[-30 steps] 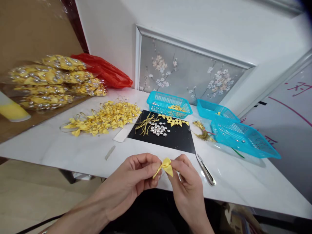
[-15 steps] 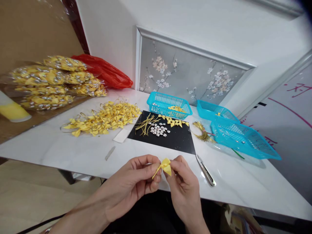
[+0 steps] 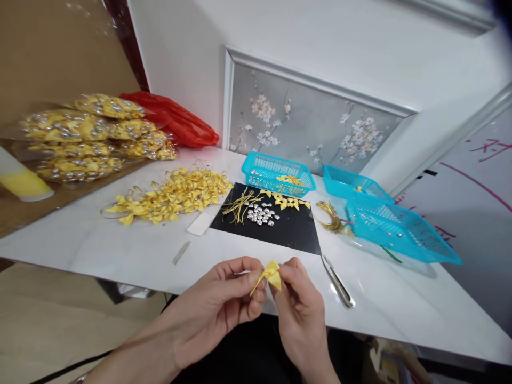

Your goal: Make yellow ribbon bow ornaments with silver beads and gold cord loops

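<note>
Between my two hands, just above the table's front edge, is a small yellow ribbon bow (image 3: 272,274). My left hand (image 3: 236,288) pinches its left side with thumb and fingertips, and a narrow tail hangs down there. My right hand (image 3: 301,298) pinches the bow's right loop. Beyond them a black mat (image 3: 264,239) carries silver heart-shaped beads (image 3: 261,214), thin gold cords (image 3: 239,205) and a row of yellow bows (image 3: 286,201). To the right of my right hand lies a pair of metal snips or tweezers (image 3: 338,282).
At left spreads a heap of yellow bows with gold loops (image 3: 172,196); bagged bows (image 3: 80,128) stack behind it beside a red plastic bag (image 3: 176,118). Blue baskets (image 3: 276,162) line the back and right. A bundle of gold cord (image 3: 335,220) lies near them.
Both hands keep their pinch on the bow and have hardly moved. The whole view has shifted very slightly.
</note>
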`<state>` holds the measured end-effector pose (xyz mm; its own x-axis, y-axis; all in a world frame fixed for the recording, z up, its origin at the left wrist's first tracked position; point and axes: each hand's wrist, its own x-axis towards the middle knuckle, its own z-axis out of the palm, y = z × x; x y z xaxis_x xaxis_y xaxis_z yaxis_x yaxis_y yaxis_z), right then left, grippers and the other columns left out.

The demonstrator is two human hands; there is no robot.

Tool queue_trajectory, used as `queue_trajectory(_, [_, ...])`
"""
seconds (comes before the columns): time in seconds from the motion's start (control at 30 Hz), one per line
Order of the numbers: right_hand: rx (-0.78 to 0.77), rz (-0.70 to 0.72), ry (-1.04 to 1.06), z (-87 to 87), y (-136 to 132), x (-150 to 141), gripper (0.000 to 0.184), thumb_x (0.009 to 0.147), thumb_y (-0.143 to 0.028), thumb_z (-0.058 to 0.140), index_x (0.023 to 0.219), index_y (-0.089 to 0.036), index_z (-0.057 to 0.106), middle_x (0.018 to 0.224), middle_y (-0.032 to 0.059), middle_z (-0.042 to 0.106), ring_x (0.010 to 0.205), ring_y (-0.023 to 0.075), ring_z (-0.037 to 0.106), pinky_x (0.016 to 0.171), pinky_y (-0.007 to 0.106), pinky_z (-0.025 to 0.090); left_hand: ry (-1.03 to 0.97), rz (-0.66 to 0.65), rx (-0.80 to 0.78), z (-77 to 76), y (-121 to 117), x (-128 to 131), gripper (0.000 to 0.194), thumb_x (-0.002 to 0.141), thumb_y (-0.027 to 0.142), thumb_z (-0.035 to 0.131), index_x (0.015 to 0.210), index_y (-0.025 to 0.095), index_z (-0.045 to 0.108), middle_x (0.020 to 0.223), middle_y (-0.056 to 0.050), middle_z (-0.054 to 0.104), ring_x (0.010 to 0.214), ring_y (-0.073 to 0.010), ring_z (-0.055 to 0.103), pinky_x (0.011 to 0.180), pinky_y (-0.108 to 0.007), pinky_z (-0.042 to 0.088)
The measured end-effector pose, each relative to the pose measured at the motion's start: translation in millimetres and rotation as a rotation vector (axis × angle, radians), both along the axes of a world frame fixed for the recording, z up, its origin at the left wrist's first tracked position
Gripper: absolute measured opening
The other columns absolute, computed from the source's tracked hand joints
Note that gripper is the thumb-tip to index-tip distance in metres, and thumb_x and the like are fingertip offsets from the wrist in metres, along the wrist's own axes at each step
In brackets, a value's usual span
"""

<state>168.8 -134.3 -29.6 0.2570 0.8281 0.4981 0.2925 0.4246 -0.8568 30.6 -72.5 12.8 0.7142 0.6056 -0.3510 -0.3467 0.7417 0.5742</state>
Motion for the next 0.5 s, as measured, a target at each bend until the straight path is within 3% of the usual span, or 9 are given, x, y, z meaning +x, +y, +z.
queue_trajectory(0.5, [-0.046, -0.036, 0.013, 0.4, -1.0, -3.1, 0.015, 0.096, -0.02, 0.05, 0.092, -0.023, 0.065, 0.076, -0.0012, 0.051, 0.069, 0.013, 0.052, 0.06, 0.024, 0.043, 0.034, 0.008, 0.072, 0.8, 0.0, -0.9, 0.013, 0.072, 0.016, 0.083, 0.074, 0.012, 0.072, 0.067, -0.002, 0.065, 0.059, -0.0063, 0.058, 0.061, -0.014, 0.053])
